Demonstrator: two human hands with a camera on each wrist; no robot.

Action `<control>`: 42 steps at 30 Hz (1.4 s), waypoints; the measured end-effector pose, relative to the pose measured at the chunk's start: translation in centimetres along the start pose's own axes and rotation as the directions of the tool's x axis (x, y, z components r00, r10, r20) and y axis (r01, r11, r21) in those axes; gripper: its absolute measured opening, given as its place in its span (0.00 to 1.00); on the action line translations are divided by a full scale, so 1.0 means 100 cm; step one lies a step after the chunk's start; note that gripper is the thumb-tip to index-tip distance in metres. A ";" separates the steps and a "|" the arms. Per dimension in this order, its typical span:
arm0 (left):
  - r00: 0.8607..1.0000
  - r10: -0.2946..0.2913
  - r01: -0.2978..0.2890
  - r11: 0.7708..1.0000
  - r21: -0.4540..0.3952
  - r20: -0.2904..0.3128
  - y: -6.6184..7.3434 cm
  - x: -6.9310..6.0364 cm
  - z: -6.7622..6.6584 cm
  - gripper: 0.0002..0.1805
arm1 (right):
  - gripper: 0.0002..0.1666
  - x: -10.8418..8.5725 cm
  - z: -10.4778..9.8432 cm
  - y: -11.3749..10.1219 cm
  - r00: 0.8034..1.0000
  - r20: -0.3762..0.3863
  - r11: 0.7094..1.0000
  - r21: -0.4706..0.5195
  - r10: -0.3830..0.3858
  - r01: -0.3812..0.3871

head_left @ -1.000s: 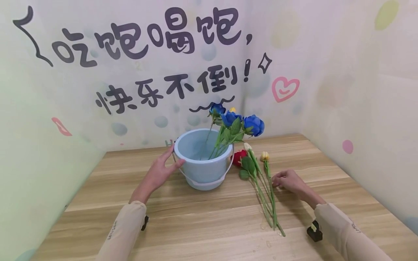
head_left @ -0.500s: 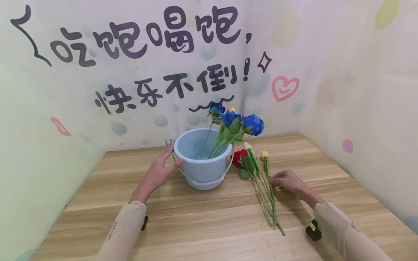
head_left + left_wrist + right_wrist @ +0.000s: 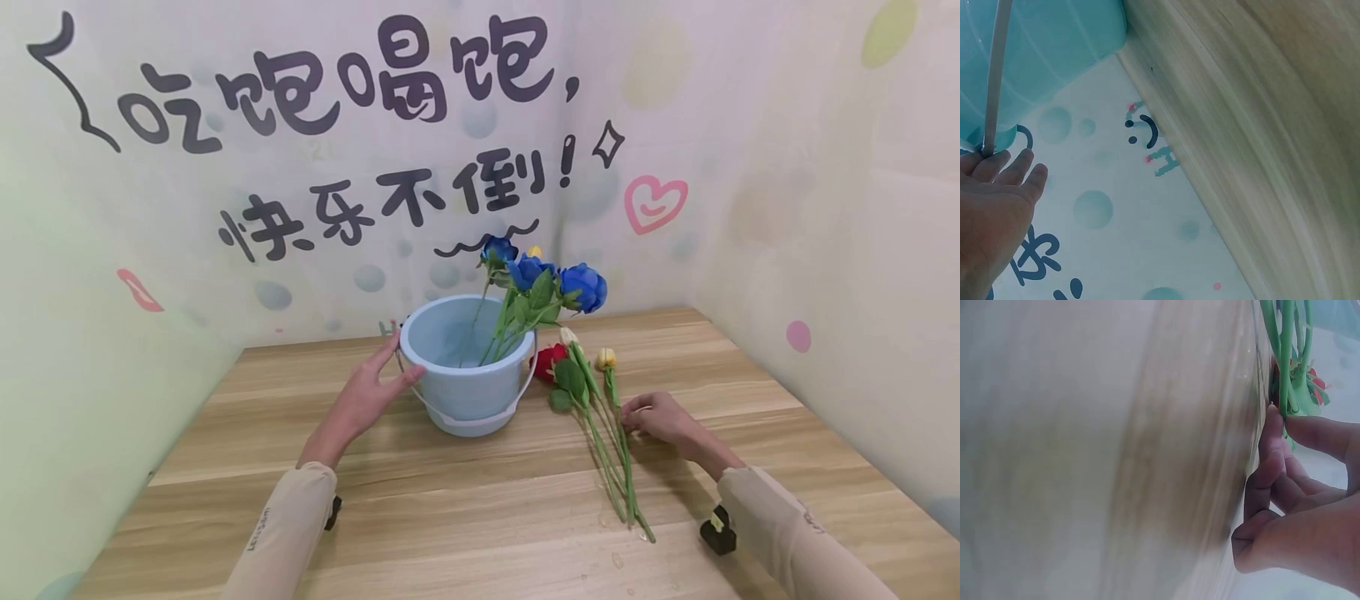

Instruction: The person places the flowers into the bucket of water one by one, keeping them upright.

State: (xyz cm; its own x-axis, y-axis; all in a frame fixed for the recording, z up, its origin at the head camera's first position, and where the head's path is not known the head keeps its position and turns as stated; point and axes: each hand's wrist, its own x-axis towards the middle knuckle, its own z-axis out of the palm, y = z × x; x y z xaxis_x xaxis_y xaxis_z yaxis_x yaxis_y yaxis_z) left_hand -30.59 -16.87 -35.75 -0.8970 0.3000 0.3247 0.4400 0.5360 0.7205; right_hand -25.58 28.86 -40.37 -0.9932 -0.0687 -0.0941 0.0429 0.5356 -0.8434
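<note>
Yellow, the flower (image 3: 606,359) lies on the table (image 3: 480,525), its stem pinched by the right hand (image 3: 660,417), which has edged slightly bucketward, so it seems gripped but unlifted, while the left hand (image 3: 363,400) touches the bucket (image 3: 468,398) with extended fingers.

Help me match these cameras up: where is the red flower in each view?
Head: the red flower lies right of centre, on the wooden table beside the bucket.
Left wrist: not in it.
Right wrist: red petals at upper right, partly hidden behind green stems.
Shared landmark: the wooden table, across the lower part in head, at right in left wrist, at left in right wrist.
</note>
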 end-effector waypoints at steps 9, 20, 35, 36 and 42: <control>1.000 0.002 -0.002 1.000 0.002 -0.009 -0.001 0.000 0.002 0.46 | 0.12 0.000 -0.004 0.007 1.000 0.013 0.997 0.072 -0.009 0.008; 1.000 -0.006 0.006 1.000 -0.002 -0.004 -0.001 -0.001 0.000 0.47 | 0.15 0.000 -0.009 -0.001 0.995 -0.027 0.985 0.138 -0.100 0.103; 1.000 0.005 -0.005 1.000 -0.005 -0.011 -0.001 -0.001 0.002 0.47 | 0.20 -0.004 -0.008 -0.035 0.985 -0.087 0.963 0.211 -0.150 0.165; 1.000 0.004 -0.004 1.000 -0.004 -0.012 -0.001 -0.001 0.002 0.47 | 0.20 -0.004 -0.009 -0.036 0.983 -0.099 0.959 0.226 -0.154 0.173; 1.000 0.007 -0.007 1.000 0.000 -0.016 -0.002 -0.001 0.001 0.47 | 0.09 -0.007 -0.013 -0.047 0.969 -0.178 0.913 0.339 -0.174 0.226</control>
State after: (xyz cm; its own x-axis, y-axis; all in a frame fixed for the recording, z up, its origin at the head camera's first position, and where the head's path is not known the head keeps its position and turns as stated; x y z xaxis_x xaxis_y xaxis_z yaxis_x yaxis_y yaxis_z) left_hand -30.60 -16.87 -35.98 -0.8945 0.2913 0.3391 0.4462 0.5337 0.7184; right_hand -25.27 27.52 -35.65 -0.9887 -0.0094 0.1497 -0.1487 0.1883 -0.9708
